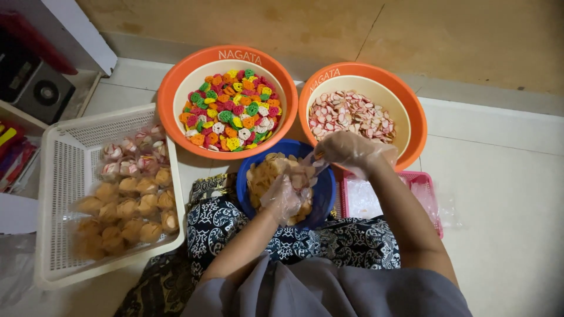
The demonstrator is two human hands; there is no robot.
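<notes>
**Small cracker bag being filled over the blue bowl, basket partly stocked**

Small clear bag (302, 176) sits over the blue bowl (326, 194) in the lap, left hand (283, 196) gripping it closed-fingered while the right hand (352, 151), gloved, pinches its top. Done, by the look of it: many knotted packets (132, 196) in the white basket (64, 176) (room remains). Left: both orange basins, colourful crackers (230, 110) and pink-white ones (351, 114), look well stocked.

Two orange basins (176, 88) (411, 105) and a white basket (53, 176) hem the blue bowl (326, 194); bare floor (505, 194) lies right.
</notes>
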